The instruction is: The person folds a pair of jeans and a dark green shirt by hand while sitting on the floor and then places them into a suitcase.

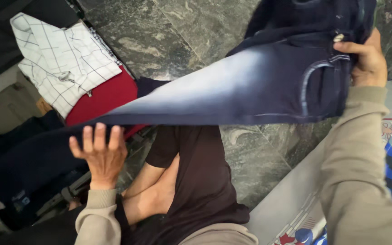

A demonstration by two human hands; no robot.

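Spanning jeans (250,90) over checked shirt (62,59); red cloth (105,97) beneath

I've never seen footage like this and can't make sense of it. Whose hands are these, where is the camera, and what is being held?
There is no machine here: one camera sits on a person's head, looking down at their own two hands. The left hand grips a leg of a pair of dark blue faded denim jeans; the right hand pinches the waistband. Below is a dark marble floor. A white checked shirt lies on a red cloth at upper left.
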